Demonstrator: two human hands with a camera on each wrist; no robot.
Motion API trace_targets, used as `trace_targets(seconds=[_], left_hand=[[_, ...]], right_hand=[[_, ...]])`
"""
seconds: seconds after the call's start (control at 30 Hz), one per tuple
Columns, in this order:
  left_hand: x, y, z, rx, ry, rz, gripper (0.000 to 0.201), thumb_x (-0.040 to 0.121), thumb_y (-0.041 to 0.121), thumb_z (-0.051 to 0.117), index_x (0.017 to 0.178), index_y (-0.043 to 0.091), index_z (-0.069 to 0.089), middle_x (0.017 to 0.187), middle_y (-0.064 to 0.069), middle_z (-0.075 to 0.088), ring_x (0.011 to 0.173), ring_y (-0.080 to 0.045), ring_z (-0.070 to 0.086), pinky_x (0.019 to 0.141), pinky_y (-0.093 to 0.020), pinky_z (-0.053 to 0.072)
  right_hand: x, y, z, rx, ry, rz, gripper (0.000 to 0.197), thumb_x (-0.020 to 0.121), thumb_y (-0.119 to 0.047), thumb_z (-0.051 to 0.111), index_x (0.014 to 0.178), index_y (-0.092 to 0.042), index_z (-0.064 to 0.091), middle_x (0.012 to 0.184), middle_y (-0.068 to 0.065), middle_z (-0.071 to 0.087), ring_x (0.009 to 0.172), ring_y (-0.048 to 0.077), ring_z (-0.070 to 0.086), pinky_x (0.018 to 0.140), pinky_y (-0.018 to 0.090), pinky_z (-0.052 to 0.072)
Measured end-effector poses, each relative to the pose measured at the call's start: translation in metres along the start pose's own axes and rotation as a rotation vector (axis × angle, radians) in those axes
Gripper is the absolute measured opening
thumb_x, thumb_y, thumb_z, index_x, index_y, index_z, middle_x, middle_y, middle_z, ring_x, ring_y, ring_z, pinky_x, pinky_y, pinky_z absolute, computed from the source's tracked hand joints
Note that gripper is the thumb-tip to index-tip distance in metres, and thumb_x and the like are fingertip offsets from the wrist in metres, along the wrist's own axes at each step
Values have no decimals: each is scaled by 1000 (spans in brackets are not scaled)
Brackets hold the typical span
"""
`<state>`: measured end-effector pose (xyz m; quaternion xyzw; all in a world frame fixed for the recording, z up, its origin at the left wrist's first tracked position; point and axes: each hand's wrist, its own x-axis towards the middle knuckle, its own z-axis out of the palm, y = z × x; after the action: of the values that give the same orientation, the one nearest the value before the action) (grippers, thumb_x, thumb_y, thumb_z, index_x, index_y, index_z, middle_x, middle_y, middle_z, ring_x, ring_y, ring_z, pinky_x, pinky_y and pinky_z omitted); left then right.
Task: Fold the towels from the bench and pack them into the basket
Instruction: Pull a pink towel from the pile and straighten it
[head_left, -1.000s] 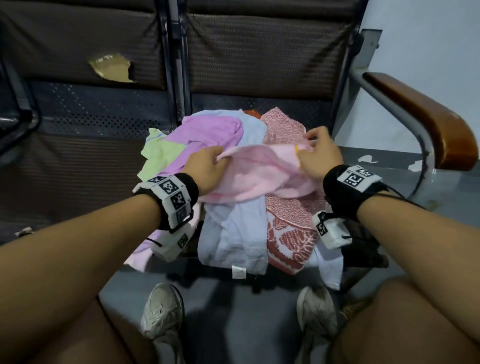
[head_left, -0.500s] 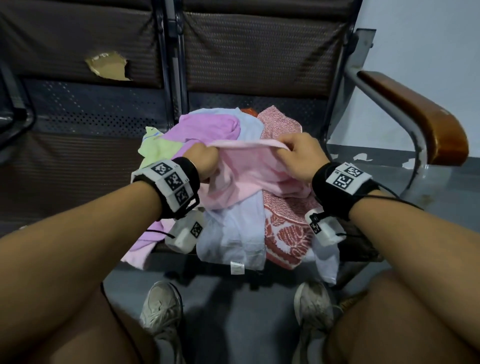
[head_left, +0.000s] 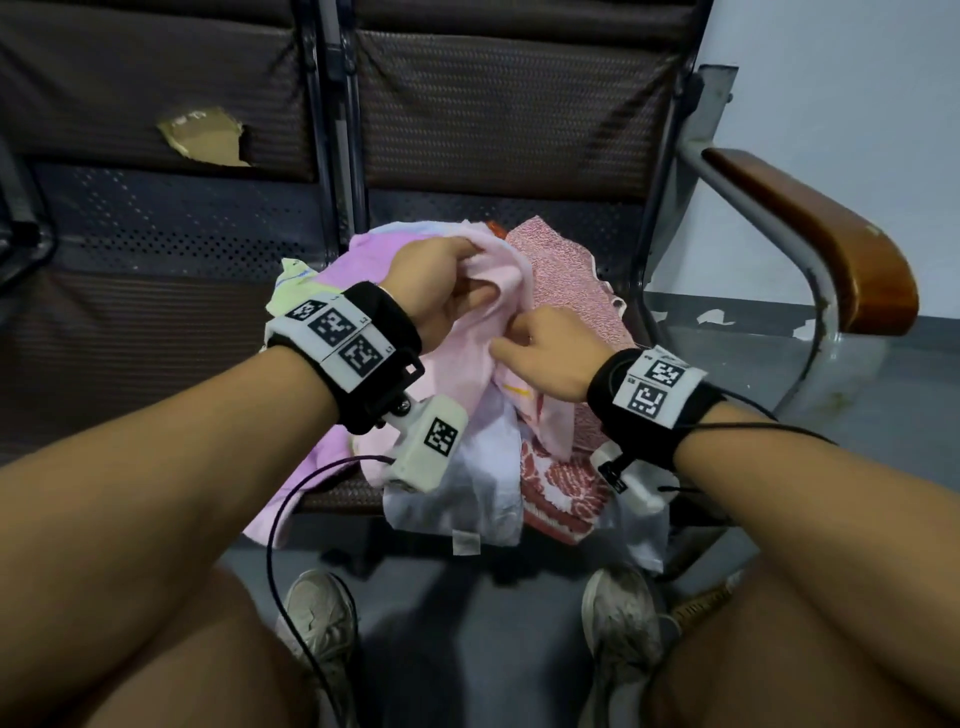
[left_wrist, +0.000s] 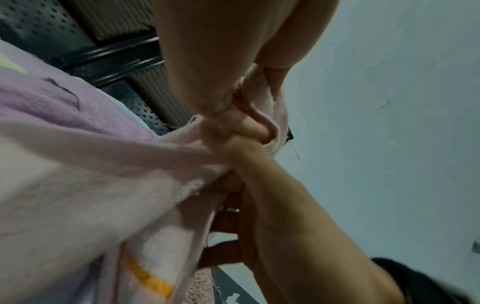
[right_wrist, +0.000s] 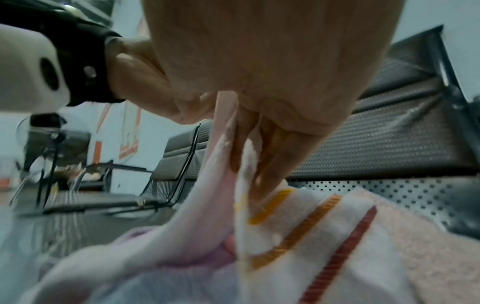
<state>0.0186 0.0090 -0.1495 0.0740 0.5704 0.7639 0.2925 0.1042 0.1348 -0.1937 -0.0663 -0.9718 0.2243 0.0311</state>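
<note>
A pale pink towel (head_left: 470, 332) with orange and red stripes hangs between both hands above a heap of towels on the bench seat. My left hand (head_left: 441, 280) grips its top edge, raised above the heap. My right hand (head_left: 540, 348) pinches the same towel lower down, just right of the left hand; in the right wrist view its fingers (right_wrist: 262, 164) dig into the fold beside the orange stripe (right_wrist: 270, 203). The left wrist view shows the pink towel (left_wrist: 91, 185) bunched at the left hand's fingers (left_wrist: 233, 123). No basket is in view.
The heap holds a lilac towel (head_left: 332, 260), a light green one (head_left: 291, 296), a white one (head_left: 467, 483) and a red patterned one (head_left: 561, 467) hanging over the seat's front edge. A wooden armrest (head_left: 831, 244) stands at the right. My shoes (head_left: 319, 618) rest on the floor below.
The left hand has risen and moved right with the towel's edge. The right hand has come down and left, so both hands now sit close together on the pink towel.
</note>
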Motion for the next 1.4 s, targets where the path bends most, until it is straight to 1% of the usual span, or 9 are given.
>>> trace_targets(seconds=[0.07, 0.27, 0.5, 0.6, 0.8, 0.9, 1.03, 1.3, 1.4], left_hand=[[-3, -1, 8, 8, -19, 13, 17, 95, 4, 46, 98, 6, 63, 100, -19, 53, 88, -26, 53, 57, -24, 47], [5, 0, -2, 82, 81, 61, 30, 95, 5, 51, 120, -4, 64, 110, -18, 69, 82, -22, 69, 99, -43, 53], [10, -6, 3, 26, 177, 92, 32, 98, 3, 43, 124, -8, 59, 115, -24, 68, 91, -29, 72, 84, -37, 60], [8, -8, 9, 36, 177, 88, 31, 100, 4, 42, 124, -10, 56, 103, -22, 70, 69, -22, 70, 68, -29, 62], [14, -13, -5, 117, 178, 131, 34, 96, -1, 37, 117, -6, 64, 111, -22, 71, 99, -31, 72, 82, -33, 61], [20, -15, -14, 120, 313, 144, 39, 96, -2, 35, 128, 7, 55, 106, -14, 65, 89, -25, 68, 76, -32, 61], [21, -15, -20, 62, 300, 139, 33, 93, -8, 36, 90, 5, 65, 73, -9, 64, 65, -19, 58, 70, -33, 62], [17, -17, -1, 74, 137, 60, 28, 94, 7, 52, 115, -6, 65, 101, -17, 62, 88, -23, 63, 66, -23, 57], [16, -15, 6, 20, 80, 43, 32, 95, 12, 51, 119, -3, 64, 112, -17, 66, 94, -23, 67, 67, -25, 57]], right_hand=[[4, -5, 4, 113, 43, 73, 57, 92, -59, 53, 51, -19, 50, 50, -5, 49, 56, 17, 49, 52, 31, 27], [19, 0, -3, 421, 251, 231, 37, 102, -20, 36, 78, -5, 60, 85, 18, 62, 83, 29, 55, 69, 34, 36], [25, 7, -18, 448, 436, 232, 43, 99, -14, 36, 56, -19, 35, 61, -3, 38, 74, 22, 41, 68, 33, 30], [24, 14, -24, 589, 428, 276, 36, 96, -28, 32, 65, -16, 47, 75, 8, 55, 78, 24, 48, 74, 37, 40], [12, 36, -17, 147, 100, 60, 43, 98, -40, 56, 59, -20, 55, 59, -3, 53, 56, 14, 48, 58, 31, 38], [7, 49, -18, 83, 95, 68, 43, 106, -32, 38, 85, -14, 70, 85, 9, 69, 81, 28, 63, 79, 39, 50], [4, 47, -16, 125, 151, 30, 33, 99, -40, 53, 79, -23, 72, 74, 0, 71, 68, 16, 66, 66, 34, 50], [8, 27, 7, -75, 78, 60, 57, 86, -66, 55, 57, -18, 62, 55, -1, 62, 60, 18, 62, 59, 32, 48], [9, 24, 7, -16, 99, 82, 47, 97, -42, 50, 58, -16, 47, 58, 3, 52, 68, 31, 58, 60, 33, 38]])
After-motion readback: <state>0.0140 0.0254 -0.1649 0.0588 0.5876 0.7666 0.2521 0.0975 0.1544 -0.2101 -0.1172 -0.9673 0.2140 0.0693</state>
